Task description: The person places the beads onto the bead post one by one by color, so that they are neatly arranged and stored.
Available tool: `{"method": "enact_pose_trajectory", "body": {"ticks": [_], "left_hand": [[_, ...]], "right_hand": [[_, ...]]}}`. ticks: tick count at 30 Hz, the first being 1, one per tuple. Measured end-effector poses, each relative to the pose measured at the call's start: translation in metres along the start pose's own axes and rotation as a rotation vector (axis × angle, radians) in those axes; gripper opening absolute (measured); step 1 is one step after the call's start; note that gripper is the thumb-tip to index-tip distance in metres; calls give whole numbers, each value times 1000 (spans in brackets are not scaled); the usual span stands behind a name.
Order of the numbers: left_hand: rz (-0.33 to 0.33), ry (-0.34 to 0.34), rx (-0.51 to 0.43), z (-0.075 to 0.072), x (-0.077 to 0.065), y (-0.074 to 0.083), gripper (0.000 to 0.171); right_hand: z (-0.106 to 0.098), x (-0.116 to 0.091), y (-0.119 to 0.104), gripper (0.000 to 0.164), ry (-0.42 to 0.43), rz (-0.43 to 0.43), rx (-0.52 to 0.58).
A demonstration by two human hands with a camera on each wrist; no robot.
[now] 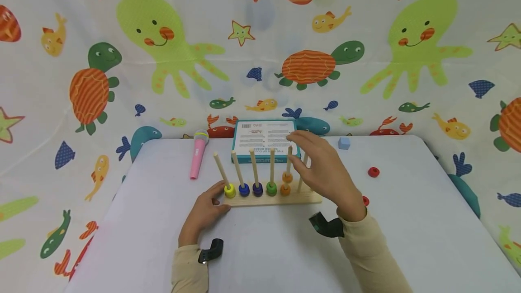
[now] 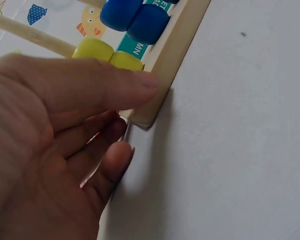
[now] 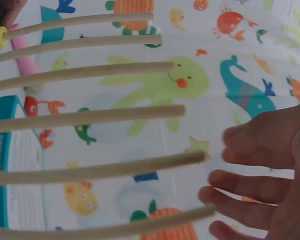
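Observation:
My left hand [image 1: 206, 211] grips the left end of a wooden bead stand [image 1: 272, 200], with the thumb [image 2: 135, 89] on its front edge and fingers behind. Upright pegs rise from the stand. Low on them sit yellow beads [image 1: 229, 191], blue beads [image 1: 243, 190], dark blue beads [image 1: 258, 189] and green beads [image 1: 271, 188]. On the fifth peg, one orange bead [image 1: 287, 177] is above other orange [image 1: 285, 189]. Beside the top of that peg, my right hand [image 1: 323, 168] has its fingers apart and holds nothing; it partly hides the rightmost peg [image 1: 303, 171].
Behind the stand lies a teal and white box [image 1: 264, 134]. A pink toy microphone [image 1: 198, 155] is at the back left. To the right are a blue cube [image 1: 343, 143], a red bead [image 1: 373, 172] and another red bead [image 1: 366, 200] partly behind my right wrist.

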State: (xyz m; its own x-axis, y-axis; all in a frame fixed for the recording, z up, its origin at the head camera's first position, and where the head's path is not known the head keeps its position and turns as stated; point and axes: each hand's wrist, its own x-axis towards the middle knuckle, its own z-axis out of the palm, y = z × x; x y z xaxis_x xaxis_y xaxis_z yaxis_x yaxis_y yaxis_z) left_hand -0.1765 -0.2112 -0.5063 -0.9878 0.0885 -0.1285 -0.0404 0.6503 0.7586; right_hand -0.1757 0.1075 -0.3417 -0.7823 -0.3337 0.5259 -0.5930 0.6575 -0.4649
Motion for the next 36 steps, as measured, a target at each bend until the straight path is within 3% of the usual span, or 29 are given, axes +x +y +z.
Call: {"method": "enact_pose_trajectory", "body": {"ticks": [3, 5, 7, 9, 12, 17, 20, 31, 36], "left_hand": [[-1, -1, -2, 1, 0, 0, 71], [4, -3, -2, 1, 0, 0, 70], [8, -5, -1, 0, 0, 0, 70], [3, -7, 6, -1, 0, -1, 70], [-11, -7, 20, -2, 0, -1, 71], [-6, -10, 34, -5, 1, -2, 72], [2, -15, 31, -5, 0, -1, 71], [6, -8, 17, 1, 1, 0, 71], [3, -12, 14, 1, 1, -1, 71]], "right_hand": [[-15, -11, 9, 45, 153, -9, 31], [-27, -22, 23, 47, 272, 35, 50], [-38, -37, 40, 48, 371, 141, 57], [-44, -53, 60, 48, 403, 278, 36], [-41, -82, 91, 46, 238, 455, -52], [-25, -125, 131, 51, -198, 631, -102], [-19, -136, 142, 53, -303, 694, -80], [-9, -145, 155, 20, -301, 588, -138], [-15, -124, 135, 21, -183, 492, -113]]}}
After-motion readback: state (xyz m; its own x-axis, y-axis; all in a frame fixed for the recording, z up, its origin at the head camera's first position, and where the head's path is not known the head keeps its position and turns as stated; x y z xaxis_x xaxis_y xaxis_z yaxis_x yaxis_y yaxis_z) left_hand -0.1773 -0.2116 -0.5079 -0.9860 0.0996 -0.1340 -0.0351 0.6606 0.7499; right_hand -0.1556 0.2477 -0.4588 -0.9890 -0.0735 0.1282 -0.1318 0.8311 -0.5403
